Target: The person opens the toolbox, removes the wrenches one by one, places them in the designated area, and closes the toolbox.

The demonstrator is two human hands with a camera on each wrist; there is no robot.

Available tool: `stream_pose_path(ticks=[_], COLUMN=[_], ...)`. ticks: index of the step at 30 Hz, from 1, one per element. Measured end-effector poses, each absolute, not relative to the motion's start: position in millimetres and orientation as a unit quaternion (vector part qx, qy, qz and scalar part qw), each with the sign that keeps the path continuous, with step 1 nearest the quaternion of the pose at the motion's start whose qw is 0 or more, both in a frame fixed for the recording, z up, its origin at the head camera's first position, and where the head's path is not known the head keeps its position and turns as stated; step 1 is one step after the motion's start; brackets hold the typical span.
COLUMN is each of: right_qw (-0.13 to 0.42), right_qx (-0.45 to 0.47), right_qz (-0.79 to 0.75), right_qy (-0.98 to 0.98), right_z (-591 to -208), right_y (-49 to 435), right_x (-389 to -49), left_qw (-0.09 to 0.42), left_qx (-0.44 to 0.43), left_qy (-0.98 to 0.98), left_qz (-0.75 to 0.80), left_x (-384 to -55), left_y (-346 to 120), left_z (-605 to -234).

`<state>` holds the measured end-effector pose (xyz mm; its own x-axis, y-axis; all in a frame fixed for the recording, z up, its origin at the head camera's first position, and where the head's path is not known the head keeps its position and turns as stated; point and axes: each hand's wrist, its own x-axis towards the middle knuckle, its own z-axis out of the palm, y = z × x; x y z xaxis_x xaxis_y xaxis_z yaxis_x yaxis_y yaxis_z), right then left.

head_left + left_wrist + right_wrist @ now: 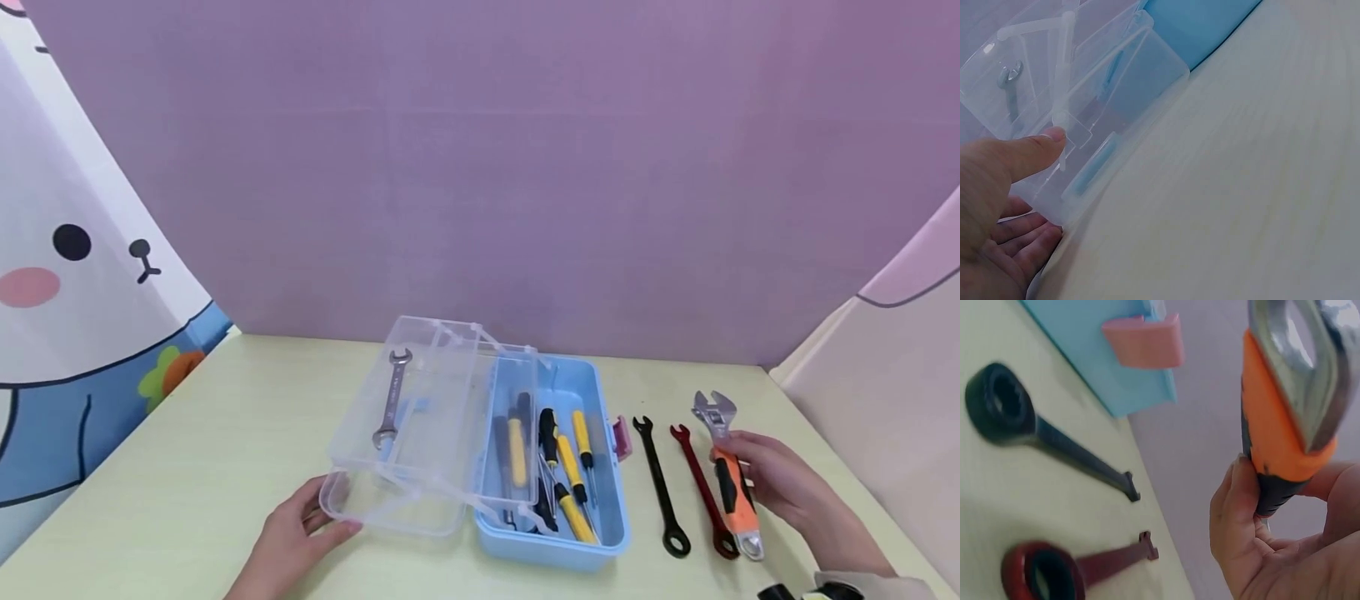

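In the head view my right hand (783, 479) grips an adjustable wrench (735, 492) by its orange and black handle, its silver jaw pointing away from me. The right wrist view shows the wrench (1279, 419) raised over the table, thumb and fingers around the handle. My left hand (288, 537) pinches the near left corner of the clear lid (412, 508), thumb above and fingers below. The lid lies folded open beside the light blue toolbox (540, 546). A silver open-end wrench (392, 400) lies in the clear tray (442, 417) above the lid.
Several yellow-and-black screwdrivers (573, 512) lie in the toolbox, partly under the tray. A black combination wrench (662, 492) and a red combination wrench (705, 492) lie to its right. A pink latch (622, 438) sticks out from the box. A purple cloth (525, 192) hangs behind the table.
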<state>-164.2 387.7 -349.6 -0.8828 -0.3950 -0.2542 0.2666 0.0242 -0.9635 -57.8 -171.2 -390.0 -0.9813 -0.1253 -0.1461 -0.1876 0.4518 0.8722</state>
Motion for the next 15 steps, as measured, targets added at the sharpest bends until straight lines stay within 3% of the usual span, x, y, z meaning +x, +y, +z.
stream_pose_path(ticks=[15], right_qw=[0.263], right_qx=[0.032], right_qz=[-0.608], right_qy=[0.749], right_z=[-357.7], right_y=[403.9], right_x=[-164.7], left_qw=[0.017], left_qx=[-0.088], left_qy=[0.845], left_qz=[0.527], left_x=[-58.0], left_y=[-170.3], left_z=[-388.5])
